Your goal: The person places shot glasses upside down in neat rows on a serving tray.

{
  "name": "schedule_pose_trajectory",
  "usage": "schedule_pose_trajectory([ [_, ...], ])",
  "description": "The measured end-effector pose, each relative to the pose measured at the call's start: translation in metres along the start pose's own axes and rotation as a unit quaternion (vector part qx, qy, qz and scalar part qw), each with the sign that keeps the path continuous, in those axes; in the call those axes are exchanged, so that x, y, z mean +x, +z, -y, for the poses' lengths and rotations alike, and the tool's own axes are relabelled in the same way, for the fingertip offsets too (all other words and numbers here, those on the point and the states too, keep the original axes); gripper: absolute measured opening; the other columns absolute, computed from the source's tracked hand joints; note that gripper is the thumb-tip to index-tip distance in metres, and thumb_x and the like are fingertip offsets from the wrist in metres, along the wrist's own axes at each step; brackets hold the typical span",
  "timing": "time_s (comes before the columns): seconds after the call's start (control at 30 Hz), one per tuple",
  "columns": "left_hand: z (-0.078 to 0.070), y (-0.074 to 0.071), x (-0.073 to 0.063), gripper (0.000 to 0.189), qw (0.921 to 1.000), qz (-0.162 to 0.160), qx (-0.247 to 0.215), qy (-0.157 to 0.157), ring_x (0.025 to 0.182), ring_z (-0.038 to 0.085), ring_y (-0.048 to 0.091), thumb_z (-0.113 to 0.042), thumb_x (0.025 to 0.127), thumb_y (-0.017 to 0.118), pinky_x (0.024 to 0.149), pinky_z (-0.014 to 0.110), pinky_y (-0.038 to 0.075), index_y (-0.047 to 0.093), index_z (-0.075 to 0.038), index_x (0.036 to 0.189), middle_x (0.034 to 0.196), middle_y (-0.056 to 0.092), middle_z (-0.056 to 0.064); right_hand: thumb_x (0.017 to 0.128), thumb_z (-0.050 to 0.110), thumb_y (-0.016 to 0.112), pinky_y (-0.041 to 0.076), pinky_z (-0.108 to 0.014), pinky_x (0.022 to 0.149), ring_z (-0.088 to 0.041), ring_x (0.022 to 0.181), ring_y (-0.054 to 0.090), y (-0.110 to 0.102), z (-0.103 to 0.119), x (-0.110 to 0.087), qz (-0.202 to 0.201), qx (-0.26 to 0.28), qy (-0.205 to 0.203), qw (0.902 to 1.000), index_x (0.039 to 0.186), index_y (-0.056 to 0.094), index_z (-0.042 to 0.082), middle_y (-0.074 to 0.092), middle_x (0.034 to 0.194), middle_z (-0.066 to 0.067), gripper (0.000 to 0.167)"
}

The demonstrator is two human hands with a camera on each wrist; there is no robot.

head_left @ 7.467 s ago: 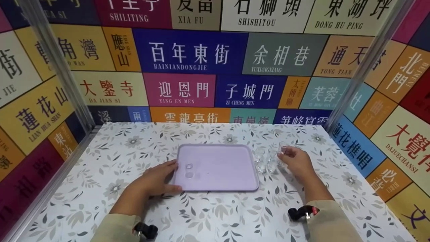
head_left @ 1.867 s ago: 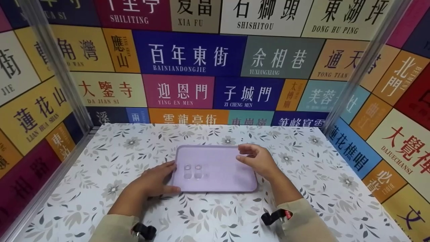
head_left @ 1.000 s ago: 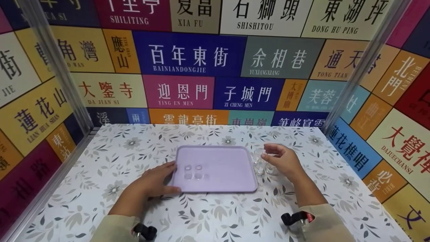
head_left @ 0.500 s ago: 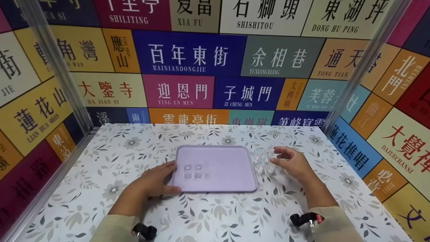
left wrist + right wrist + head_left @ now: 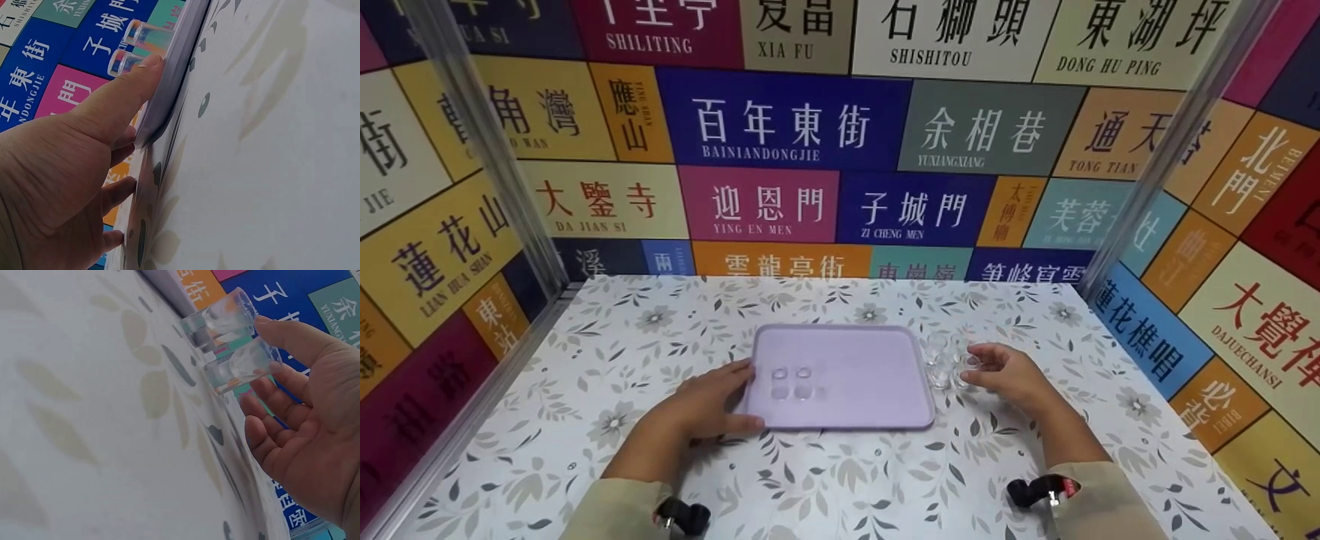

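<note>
A lilac tray [image 5: 859, 375] lies on the table with two clear shot glasses [image 5: 802, 386] standing side by side on its left part. My left hand [image 5: 701, 401] spreads along the tray's left edge, the thumb at the near corner and the fingers higher up, fairly straight. In the left wrist view the thumb lies on the tray rim [image 5: 171, 84]. Right of the tray, several more shot glasses [image 5: 937, 371] stand close together. There my right hand [image 5: 1012, 379] pinches a shot glass [image 5: 242, 365] at the rim between thumb and index finger; the other fingers curl loosely.
A white tablecloth [image 5: 840, 480] with grey leaves and flowers covers the table. Panels with coloured name signs [image 5: 784, 116] rise behind and at both sides. Another shot glass [image 5: 219, 318] stands right beside the pinched one.
A second shot glass has joined the first on the tray since the earliest frame. My right hand has gone from over the tray back right and down to the cluster. The left hand stays put.
</note>
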State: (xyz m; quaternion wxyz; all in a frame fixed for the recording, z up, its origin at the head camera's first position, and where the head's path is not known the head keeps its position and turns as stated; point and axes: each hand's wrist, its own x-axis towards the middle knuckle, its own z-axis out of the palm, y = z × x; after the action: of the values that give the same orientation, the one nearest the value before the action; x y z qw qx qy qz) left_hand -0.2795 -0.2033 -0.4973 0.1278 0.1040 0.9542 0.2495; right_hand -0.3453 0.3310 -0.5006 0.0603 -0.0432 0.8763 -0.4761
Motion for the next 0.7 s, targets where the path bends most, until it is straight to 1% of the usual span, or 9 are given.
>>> schedule_pose_trajectory([
  [0.13,0.0008,0.0006,0.0012,0.109,1.0000,-0.001,0.002,0.002,0.167,0.040,0.021,-0.070,0.081,0.082,0.132,0.075,0.013,0.034,-0.028,0.169,0.181,0.022,-0.006,0.089,0.038,0.089,0.056,-0.021,0.091,-0.018,0.115,0.067,0.0023,-0.0049,0.0014,0.000,-0.026,0.000,0.9997,0.145,0.065,0.007,0.072,0.135,-0.015,0.068],
  [0.27,0.0028,0.0013,0.0033,0.108,0.9998,-0.006,0.015,0.014,0.166,0.039,0.024,-0.071,0.082,0.081,0.132,0.074,0.016,0.036,-0.025,0.169,0.180,0.024,-0.006,0.086,0.038,0.091,0.053,-0.025,0.089,-0.018,0.104,0.065,0.0037,-0.0083,0.0012,0.004,-0.057,0.000,0.9983,0.138,0.070,0.010,0.074,0.115,-0.009,0.062],
  [0.37,0.0037,0.0015,0.0045,0.107,0.9994,-0.010,0.024,0.024,0.166,0.038,0.026,-0.072,0.083,0.080,0.132,0.073,0.019,0.037,-0.023,0.168,0.180,0.026,-0.005,0.086,0.037,0.091,0.052,-0.028,0.089,-0.017,0.098,0.064,0.0053,-0.0101,0.0012,0.005,-0.080,-0.005,0.9968,0.138,0.071,0.010,0.072,0.107,-0.005,0.061],
  [0.47,0.0039,0.0016,0.0042,0.107,0.9994,-0.011,0.021,0.023,0.166,0.039,0.026,-0.071,0.083,0.081,0.131,0.074,0.019,0.038,-0.023,0.168,0.180,0.026,-0.005,0.088,0.036,0.089,0.052,-0.029,0.090,-0.016,0.096,0.064,0.0069,-0.0109,0.0018,0.001,-0.094,-0.009,0.9955,0.138,0.071,0.009,0.073,0.105,-0.004,0.060],
  [0.7,0.0030,0.0014,0.0020,0.108,0.9996,-0.011,0.014,0.020,0.166,0.040,0.025,-0.070,0.082,0.082,0.132,0.074,0.017,0.037,-0.024,0.168,0.180,0.025,-0.005,0.089,0.037,0.088,0.052,-0.028,0.091,-0.016,0.098,0.065,0.0077,-0.0113,0.0032,-0.005,-0.101,-0.010,0.9948,0.136,0.073,0.009,0.075,0.107,-0.006,0.057],
])
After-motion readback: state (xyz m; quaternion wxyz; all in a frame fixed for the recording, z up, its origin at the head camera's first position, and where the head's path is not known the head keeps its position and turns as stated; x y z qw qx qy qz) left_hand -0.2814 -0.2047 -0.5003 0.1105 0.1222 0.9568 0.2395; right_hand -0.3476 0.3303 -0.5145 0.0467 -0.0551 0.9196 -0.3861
